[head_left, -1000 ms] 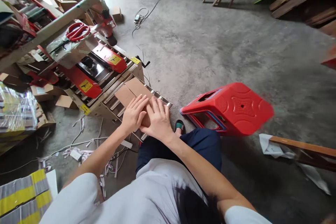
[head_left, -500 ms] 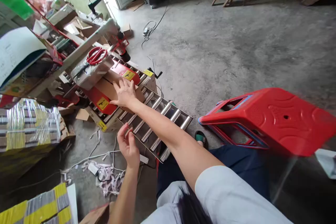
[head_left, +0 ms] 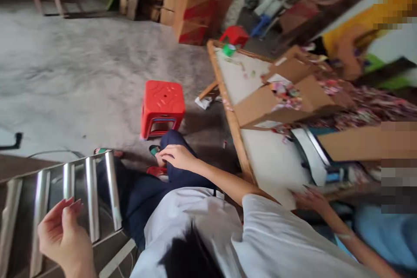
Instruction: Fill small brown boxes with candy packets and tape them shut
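Note:
My left hand (head_left: 67, 236) is at the lower left, above the metal rollers of a conveyor (head_left: 93, 200). Its fingers are curled in with the thumb close to the fingertips, and nothing shows in them. My right hand (head_left: 177, 156) hangs over my knee, fingers loosely stretched to the left and holding nothing. Just beyond it stands a red plastic stool (head_left: 163, 100).
On the right, a wood-edged white table (head_left: 273, 154) bears an open cardboard box (head_left: 260, 106) and green tape (head_left: 229, 50). A co-worker's hand (head_left: 309, 200) reaches over its near edge. Cartons (head_left: 195, 13) are stacked at the back.
The view has swung right, from the machine towards the table. My right hand has come off the cardboard box on the conveyor and drawn back to my knee. My left hand's fingers have closed up.

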